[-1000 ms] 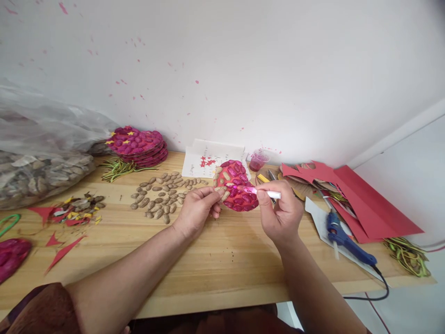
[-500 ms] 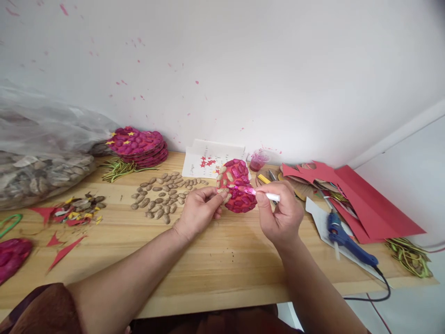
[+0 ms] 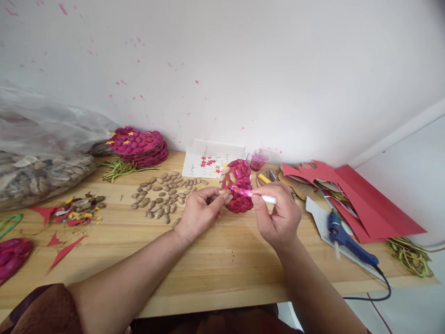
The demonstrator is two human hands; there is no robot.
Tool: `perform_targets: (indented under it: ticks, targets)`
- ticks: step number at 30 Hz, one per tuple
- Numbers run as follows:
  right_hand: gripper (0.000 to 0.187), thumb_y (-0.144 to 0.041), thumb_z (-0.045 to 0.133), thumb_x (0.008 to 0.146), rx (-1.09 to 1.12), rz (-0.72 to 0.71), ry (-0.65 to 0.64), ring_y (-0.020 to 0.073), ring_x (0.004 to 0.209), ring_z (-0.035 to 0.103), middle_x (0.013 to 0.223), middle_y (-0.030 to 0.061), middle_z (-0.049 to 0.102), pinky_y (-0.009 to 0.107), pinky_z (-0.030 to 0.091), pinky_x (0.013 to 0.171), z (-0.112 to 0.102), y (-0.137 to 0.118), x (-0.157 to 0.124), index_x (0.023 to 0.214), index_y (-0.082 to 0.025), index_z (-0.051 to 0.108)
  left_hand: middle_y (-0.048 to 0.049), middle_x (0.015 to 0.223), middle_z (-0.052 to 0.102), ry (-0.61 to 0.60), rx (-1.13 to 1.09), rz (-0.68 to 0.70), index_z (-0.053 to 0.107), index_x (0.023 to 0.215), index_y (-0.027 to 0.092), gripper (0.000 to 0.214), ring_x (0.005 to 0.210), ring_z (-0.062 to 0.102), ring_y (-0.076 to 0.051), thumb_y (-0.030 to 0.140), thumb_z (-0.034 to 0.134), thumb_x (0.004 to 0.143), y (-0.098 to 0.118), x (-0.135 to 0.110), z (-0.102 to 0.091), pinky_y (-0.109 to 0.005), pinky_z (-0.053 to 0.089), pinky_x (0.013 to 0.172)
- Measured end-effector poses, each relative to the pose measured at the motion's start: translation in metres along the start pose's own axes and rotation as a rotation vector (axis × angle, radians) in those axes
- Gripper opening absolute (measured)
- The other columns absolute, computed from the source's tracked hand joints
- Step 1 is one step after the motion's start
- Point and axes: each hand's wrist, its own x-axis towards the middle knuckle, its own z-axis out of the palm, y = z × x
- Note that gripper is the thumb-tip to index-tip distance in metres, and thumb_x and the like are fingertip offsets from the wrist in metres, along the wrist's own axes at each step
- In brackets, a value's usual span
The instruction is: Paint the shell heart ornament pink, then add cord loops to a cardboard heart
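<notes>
My left hand (image 3: 203, 206) pinches the left edge of a round red disc covered with peanuts (image 3: 238, 181), held up above the table. Most of its peanuts are painted magenta; those along the left side are bare tan. Closed around a white-handled paintbrush (image 3: 268, 199) is my right hand (image 3: 280, 211). The brush's pink-stained tip touches the disc near its middle, close to the bare peanuts. Behind the disc stands a clear cup of pink paint (image 3: 257, 160). To the left of my left hand, loose peanuts (image 3: 167, 190) are spread on the wood.
At the back left, finished-looking magenta discs (image 3: 139, 144) are stacked beside a plastic bag of peanuts (image 3: 38, 171). Paper sheets with red stars (image 3: 194, 160) lie behind. On the right are red card (image 3: 375, 204) and a blue glue gun (image 3: 351, 243) with its cord. Paper scraps (image 3: 79, 211) lie left.
The brush and my right hand have moved slightly left across the disc, toward the bare peanuts. The disc has turned or shifted a little in my left hand.
</notes>
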Motion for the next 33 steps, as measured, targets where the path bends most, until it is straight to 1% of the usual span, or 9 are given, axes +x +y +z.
perform_targets:
  ticks: [4,11,15,19,24,26,28,33]
  targets:
    - [0.014,-0.011,0.067,0.09,-0.022,0.0,0.028,0.0191,0.079,0.063,0.084,0.002,0.073,0.038,0.05,0.078,-0.0007,-0.0012,-0.0001,0.098,-0.023,0.067,0.0023,0.053,0.056,-0.002,-0.018,-0.008,0.062,0.067,0.018,0.039,0.047,0.049,-0.011,0.053,0.072,0.083,0.0011,0.0003,-0.0002,-0.023,0.04,0.049]
    - [0.012,-0.013,0.068,0.09,-0.037,-0.003,0.003,0.0194,0.08,0.064,0.084,0.0016,0.072,0.038,0.049,0.078,0.0,-0.0026,-0.0008,0.097,-0.023,0.067,0.0019,0.052,0.057,-0.001,0.059,0.03,0.067,0.071,0.018,0.039,0.048,0.05,-0.012,0.054,0.07,0.085,0.0002,-0.0011,-0.0004,-0.024,0.039,0.05]
    - [0.013,-0.012,0.067,0.09,-0.028,0.004,0.036,0.0188,0.078,0.063,0.083,0.0016,0.072,0.038,0.049,0.078,0.0001,-0.0034,-0.0005,0.096,-0.023,0.066,0.0023,0.053,0.056,-0.001,0.047,0.006,0.066,0.07,0.018,0.039,0.048,0.051,-0.012,0.055,0.07,0.084,0.002,-0.0016,0.0004,-0.024,0.04,0.05]
    - [0.012,-0.013,0.068,0.09,-0.038,-0.002,0.003,0.0198,0.08,0.063,0.083,0.0019,0.072,0.038,0.049,0.079,-0.0001,-0.0029,-0.001,0.097,-0.023,0.067,0.0022,0.052,0.056,-0.001,0.039,0.008,0.065,0.069,0.018,0.04,0.048,0.05,-0.012,0.055,0.07,0.084,0.0025,-0.0004,0.0009,-0.024,0.039,0.05]
    - [0.014,-0.011,0.068,0.089,-0.037,-0.006,0.035,0.0188,0.079,0.063,0.084,0.0012,0.073,0.038,0.049,0.079,-0.0001,-0.0028,-0.0009,0.097,-0.023,0.066,0.0021,0.052,0.057,0.0,0.032,0.006,0.064,0.068,0.018,0.04,0.048,0.049,-0.012,0.054,0.071,0.084,-0.0003,0.0002,0.0001,-0.024,0.039,0.05]
    - [0.014,-0.012,0.068,0.09,-0.032,-0.005,0.019,0.019,0.08,0.063,0.084,0.0012,0.073,0.038,0.049,0.08,0.0002,-0.0029,-0.0008,0.097,-0.023,0.067,0.0021,0.052,0.057,-0.002,0.03,0.006,0.065,0.069,0.018,0.039,0.048,0.05,-0.012,0.053,0.071,0.084,-0.0006,0.0002,-0.0004,-0.023,0.039,0.05]
    - [0.012,-0.013,0.068,0.09,-0.045,-0.004,0.002,0.0192,0.081,0.064,0.084,0.0012,0.073,0.037,0.049,0.08,0.0005,-0.0031,-0.0007,0.097,-0.023,0.067,0.0022,0.052,0.056,0.0,0.015,0.001,0.064,0.068,0.018,0.04,0.047,0.05,-0.011,0.054,0.071,0.084,-0.0002,0.0002,-0.0006,-0.023,0.039,0.049]
    - [0.009,-0.016,0.066,0.092,-0.06,0.003,0.035,0.0201,0.077,0.065,0.082,0.0022,0.073,0.039,0.05,0.077,-0.0003,-0.0037,-0.0001,0.096,-0.024,0.066,0.0025,0.053,0.056,0.007,-0.06,-0.034,0.065,0.069,0.018,0.039,0.046,0.051,-0.012,0.055,0.075,0.081,0.0019,0.0004,0.0005,-0.024,0.041,0.047]
